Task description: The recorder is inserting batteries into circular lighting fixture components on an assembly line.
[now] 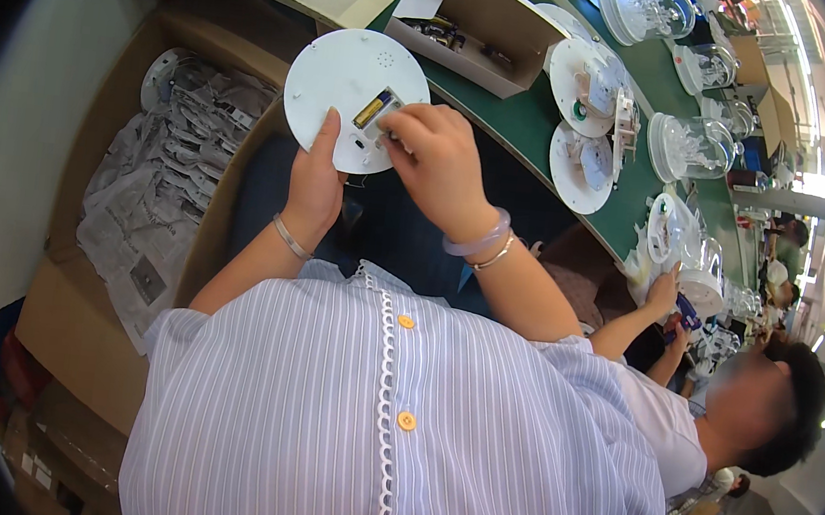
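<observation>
A round white plastic base (337, 71) is held up in front of me, its underside with a battery compartment and small holes facing me. My left hand (317, 182) grips its lower edge, the thumb lying on the face. One dark and gold battery (374, 108) lies in the open compartment. Over the compartment's lower right side, my right hand (440, 155) has its thumb and forefinger pinched together. Whatever those fingertips hold, if anything, is hidden behind them.
At left stands a large cardboard box (91, 299) of wrapped round parts. A small carton (503, 21) with dark small items sits on the green bench (507, 127). White discs (583, 84) and glass domes (691, 146) line it. A co-worker (667, 415) handles parts at right.
</observation>
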Demonstrator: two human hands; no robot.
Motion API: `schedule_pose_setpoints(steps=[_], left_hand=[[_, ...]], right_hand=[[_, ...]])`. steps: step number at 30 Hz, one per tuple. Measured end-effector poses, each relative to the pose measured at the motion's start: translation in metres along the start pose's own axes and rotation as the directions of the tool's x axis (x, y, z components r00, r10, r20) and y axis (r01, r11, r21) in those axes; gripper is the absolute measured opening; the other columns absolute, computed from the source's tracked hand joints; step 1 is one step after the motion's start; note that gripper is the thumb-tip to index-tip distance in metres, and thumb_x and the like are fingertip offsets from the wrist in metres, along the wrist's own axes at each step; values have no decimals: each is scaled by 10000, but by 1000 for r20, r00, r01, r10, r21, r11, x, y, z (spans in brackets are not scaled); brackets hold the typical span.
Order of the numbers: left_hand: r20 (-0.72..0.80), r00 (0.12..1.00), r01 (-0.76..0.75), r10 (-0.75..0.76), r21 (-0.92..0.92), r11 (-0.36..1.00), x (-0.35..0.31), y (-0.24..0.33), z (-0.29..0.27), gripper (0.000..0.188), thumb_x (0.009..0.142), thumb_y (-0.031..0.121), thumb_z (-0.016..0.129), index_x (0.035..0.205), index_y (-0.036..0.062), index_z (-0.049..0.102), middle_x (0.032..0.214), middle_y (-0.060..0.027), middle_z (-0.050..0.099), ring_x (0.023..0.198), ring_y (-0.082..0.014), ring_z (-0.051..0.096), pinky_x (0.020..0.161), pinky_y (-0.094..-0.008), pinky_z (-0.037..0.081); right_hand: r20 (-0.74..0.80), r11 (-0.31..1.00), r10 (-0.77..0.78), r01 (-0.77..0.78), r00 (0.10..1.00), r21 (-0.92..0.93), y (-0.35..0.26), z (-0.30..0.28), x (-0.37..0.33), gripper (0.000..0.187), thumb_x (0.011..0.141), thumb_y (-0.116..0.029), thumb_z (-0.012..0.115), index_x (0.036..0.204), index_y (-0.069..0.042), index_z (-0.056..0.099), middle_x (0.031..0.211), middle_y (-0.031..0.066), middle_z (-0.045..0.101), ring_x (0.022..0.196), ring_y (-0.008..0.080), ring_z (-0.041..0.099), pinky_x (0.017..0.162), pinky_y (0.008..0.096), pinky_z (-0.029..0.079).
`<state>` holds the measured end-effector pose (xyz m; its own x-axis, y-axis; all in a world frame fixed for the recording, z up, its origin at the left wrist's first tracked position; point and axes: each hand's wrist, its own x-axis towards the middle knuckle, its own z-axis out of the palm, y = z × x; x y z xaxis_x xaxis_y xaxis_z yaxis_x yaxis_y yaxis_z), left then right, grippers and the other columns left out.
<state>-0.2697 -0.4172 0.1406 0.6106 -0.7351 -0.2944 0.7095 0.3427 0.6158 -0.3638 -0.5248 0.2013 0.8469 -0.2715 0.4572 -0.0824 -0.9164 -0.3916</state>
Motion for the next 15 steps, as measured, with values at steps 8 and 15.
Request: schedule_pose_setpoints(steps=[8,15], left_hand=[[23,999,35,-34,-40,999,-3,3,0,409,947,285,399,1262,25,371,1189,-108,506,1078,-198,525,887,-328,453],[22,999,51,-49,-81,995,-5,7,6,401,940,272,415,1249,19,386,1180,-107,516,1048,-190,544,854,-310,471]], right_hand=[[-6,997,70,-70,998,-34,-13,9,-12,273,772,-155,611,1040,-103,617,1102,131,529,987,297,473,882,383,336],[-189,962,274,-266,943,66,-1,13,-15,534,746,-221,652,1208,-35,460,1210,208,437,1148,358,364,979,408,273]])
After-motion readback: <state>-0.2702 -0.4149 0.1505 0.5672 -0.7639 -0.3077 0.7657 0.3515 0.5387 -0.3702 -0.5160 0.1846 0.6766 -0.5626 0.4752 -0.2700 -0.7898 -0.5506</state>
